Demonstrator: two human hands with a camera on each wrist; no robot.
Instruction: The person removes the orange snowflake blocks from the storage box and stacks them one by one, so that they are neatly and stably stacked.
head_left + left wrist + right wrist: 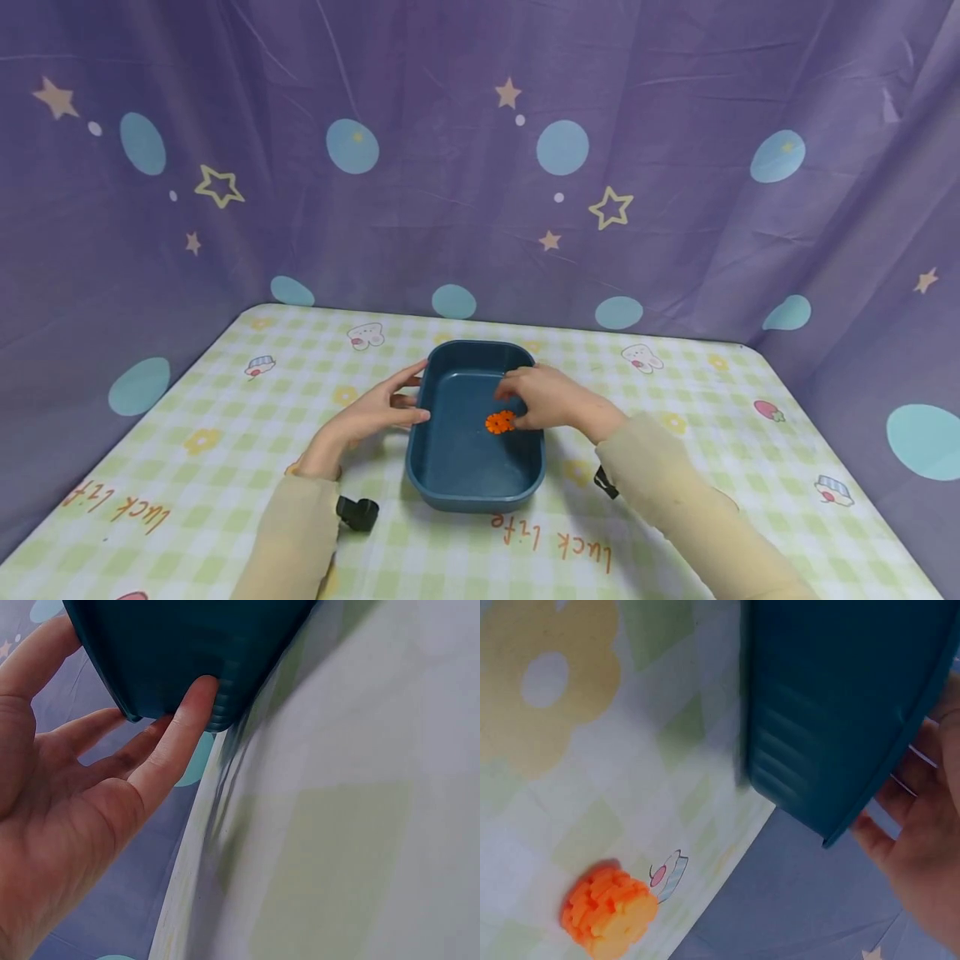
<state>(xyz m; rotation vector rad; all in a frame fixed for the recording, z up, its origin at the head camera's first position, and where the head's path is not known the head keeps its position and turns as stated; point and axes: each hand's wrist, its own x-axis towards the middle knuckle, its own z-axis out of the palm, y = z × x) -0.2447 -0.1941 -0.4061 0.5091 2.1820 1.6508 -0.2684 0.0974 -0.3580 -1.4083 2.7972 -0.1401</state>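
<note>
A dark teal rectangular plastic bin (456, 467) stands on the checked tablecloth. My left hand (371, 414) holds its left side, with the thumb at the rim and the other fingers spread along the outer wall. In the left wrist view, a fingertip of the left hand (97, 795) touches that wall. Over the right rim, my right hand (551, 400) reaches into the bin with bent fingers. Small orange flower-shaped pieces (497, 423) lie beneath it, close to the thumb tip. A gap shows between index finger and thumb. The right wrist view hides the right hand's fingertips behind the wall.
On the tablecloth beside the bin, the right wrist view shows a pile of orange pieces (607, 909). My right sleeve (690, 492) crosses the table's right front. A purple patterned curtain (465, 250) hangs behind the far table edge.
</note>
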